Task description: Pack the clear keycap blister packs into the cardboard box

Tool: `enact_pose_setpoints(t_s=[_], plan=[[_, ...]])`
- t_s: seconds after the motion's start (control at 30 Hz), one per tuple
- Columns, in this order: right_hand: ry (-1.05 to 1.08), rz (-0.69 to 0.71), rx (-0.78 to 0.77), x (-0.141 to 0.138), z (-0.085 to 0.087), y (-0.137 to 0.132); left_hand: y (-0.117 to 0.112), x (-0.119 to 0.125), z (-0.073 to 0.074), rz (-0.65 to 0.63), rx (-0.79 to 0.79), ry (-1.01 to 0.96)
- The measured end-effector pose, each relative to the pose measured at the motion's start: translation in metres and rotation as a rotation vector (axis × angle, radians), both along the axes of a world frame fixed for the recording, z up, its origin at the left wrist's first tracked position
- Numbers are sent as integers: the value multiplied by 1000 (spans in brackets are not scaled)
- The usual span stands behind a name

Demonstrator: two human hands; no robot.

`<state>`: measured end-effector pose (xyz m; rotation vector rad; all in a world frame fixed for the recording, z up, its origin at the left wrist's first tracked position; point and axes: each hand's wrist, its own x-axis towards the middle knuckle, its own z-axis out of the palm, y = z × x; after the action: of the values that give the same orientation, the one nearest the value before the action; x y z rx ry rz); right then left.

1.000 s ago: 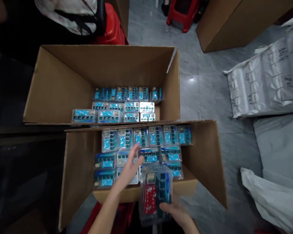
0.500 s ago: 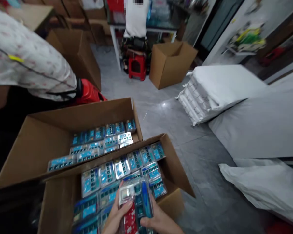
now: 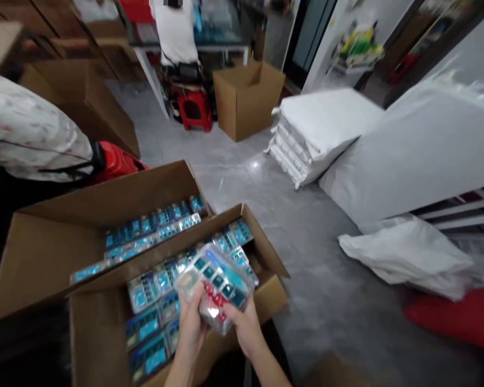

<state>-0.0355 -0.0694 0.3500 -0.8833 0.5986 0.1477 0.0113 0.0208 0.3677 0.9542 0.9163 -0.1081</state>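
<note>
Both my hands grip a clear plastic blister pack with a row of dark teal pieces, a blue strip and a red patterned part. My left hand holds its left side, thumb on the front. My right hand closes on its lower right side, thumb near the red part. The pack is tilted above the near cardboard box. Inside that box, similar blue packs stand in rows, partly hidden by the held pack.
A second cardboard box with similar packs adjoins the near one. Beyond are another carton, a red stool and a seated person. Stacked white bundles stand right; another person's patterned clothing is at left.
My hands have lifted and turned the pack from roughly upright to a slant. The view has shifted right, so the surroundings sit further left.
</note>
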Motion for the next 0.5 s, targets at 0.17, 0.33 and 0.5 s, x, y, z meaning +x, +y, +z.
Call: enact_pose_setpoints(t_s=[0.17, 0.33, 0.5], plan=[[86, -68, 43, -20, -12, -20, 11, -29, -24, -153, 65, 98], [104, 105, 120, -39, -14, -67, 33, -24, -16, -504, 168, -78], [0, 317, -26, -29, 18, -132, -5, 4, 40, -1056, 459, -199]])
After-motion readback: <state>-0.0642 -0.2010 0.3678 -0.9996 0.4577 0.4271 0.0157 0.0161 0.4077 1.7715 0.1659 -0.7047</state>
